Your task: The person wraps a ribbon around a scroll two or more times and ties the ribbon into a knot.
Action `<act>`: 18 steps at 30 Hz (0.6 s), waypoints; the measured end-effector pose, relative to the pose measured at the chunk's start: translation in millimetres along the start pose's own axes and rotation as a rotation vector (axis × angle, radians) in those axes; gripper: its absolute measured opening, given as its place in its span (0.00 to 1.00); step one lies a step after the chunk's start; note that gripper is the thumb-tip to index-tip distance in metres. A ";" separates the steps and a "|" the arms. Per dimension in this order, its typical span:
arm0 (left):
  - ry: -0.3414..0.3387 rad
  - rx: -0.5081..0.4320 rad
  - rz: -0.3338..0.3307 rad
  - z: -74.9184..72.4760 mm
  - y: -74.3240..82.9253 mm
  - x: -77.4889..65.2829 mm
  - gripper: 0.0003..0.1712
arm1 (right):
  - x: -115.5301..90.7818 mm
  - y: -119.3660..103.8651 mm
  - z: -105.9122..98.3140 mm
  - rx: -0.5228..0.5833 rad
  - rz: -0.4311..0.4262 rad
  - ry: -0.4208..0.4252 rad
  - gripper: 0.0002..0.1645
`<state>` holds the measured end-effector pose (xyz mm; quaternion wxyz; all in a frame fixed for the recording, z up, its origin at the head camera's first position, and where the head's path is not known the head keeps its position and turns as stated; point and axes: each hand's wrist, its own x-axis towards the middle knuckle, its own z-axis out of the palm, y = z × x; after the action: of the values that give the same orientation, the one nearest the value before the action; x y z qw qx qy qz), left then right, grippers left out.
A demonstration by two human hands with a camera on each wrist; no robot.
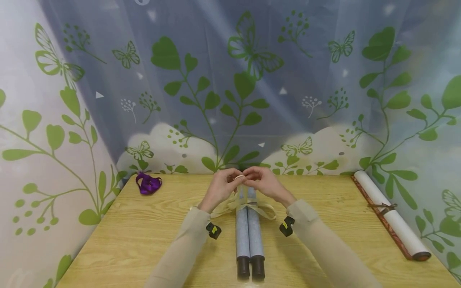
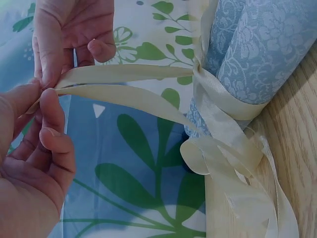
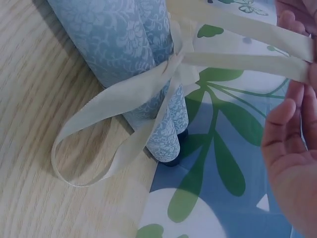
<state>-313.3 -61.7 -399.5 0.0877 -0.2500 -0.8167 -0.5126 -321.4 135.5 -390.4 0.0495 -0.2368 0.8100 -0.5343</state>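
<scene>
A pale blue scroll with a floral pattern, rolled from both ends into two rolls (image 1: 248,232), lies lengthwise mid-table with dark end knobs (image 1: 257,269) toward me. A cream ribbon (image 2: 233,96) circles it, tied with a bow loop (image 3: 96,111) to one side. Two strands (image 2: 129,94) stretch up from the knot to my fingertips. My left hand (image 1: 222,187) and right hand (image 1: 264,182) meet above the scroll's far end, both pinching the strands between thumb and fingers. Exactly which strand each holds is hidden by the fingers.
A purple ribbon bundle (image 1: 149,184) lies at the table's back left. Along the right edge rests a white scroll (image 1: 399,228) with reddish backing, tied with a brown ribbon (image 1: 384,208). A leaf-printed curtain (image 1: 201,100) stands directly behind the wooden table (image 1: 137,240).
</scene>
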 end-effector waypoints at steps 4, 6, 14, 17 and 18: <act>-0.006 -0.043 -0.021 -2.8 -3.9 -2.0 0.15 | 2.4 4.5 -0.2 -0.020 0.018 0.035 0.15; -0.003 -0.070 -0.042 -4.5 -7.3 -3.7 0.17 | 2.2 4.5 -0.7 -0.016 0.032 0.047 0.15; -0.029 -0.015 -0.074 -9.0 -21.2 -8.4 0.19 | 1.1 3.4 -1.8 0.026 0.052 0.077 0.16; -0.056 0.038 -0.058 -9.4 -27.2 -9.5 0.13 | 1.0 1.5 -1.4 0.045 0.051 0.076 0.18; -0.061 0.063 -0.053 -9.4 -29.6 -9.8 0.12 | 1.0 0.8 -1.2 0.051 0.048 0.074 0.18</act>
<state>-320.7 -83.5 -422.6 0.0568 -0.2408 -0.8411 -0.4810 -322.9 136.3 -390.5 0.0383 -0.1958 0.8030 -0.5616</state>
